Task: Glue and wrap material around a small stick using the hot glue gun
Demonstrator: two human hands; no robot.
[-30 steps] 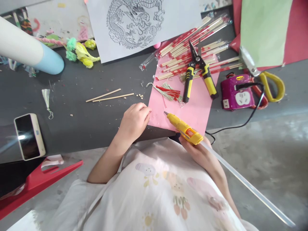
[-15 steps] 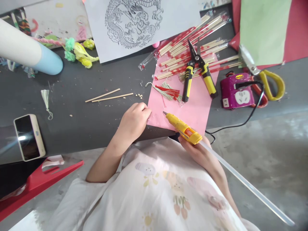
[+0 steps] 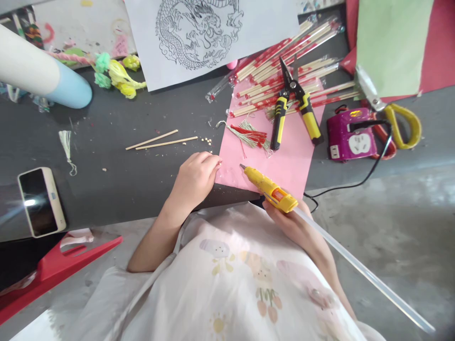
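My right hand (image 3: 284,219) is wrapped round a yellow hot glue gun (image 3: 272,190), its nozzle pointing up and left over a pink sheet of paper (image 3: 284,166). A long clear glue stick (image 3: 366,270) sticks out of the gun's back end. My left hand (image 3: 197,179) lies at the sheet's left edge with its fingers pinched; a tiny pale bit shows at the fingertips, too small to name. Two thin wooden sticks (image 3: 166,143) and several small pale pieces (image 3: 206,141) lie just beyond it. Red and pale green tassels (image 3: 250,134) rest on the pink sheet.
Black-and-yellow pliers (image 3: 279,123) lie open across wrapped chopsticks (image 3: 284,66). To the right are a purple power socket (image 3: 350,135) with a cable and yellow-handled scissors (image 3: 401,125). A phone (image 3: 40,201), a pale tassel (image 3: 66,149) and a dragon drawing (image 3: 142,52) are also there.
My left hand has shifted slightly left and turned a little, bringing the tiny pale bit at its fingertips into sight. The glue gun stays nearly where it was.
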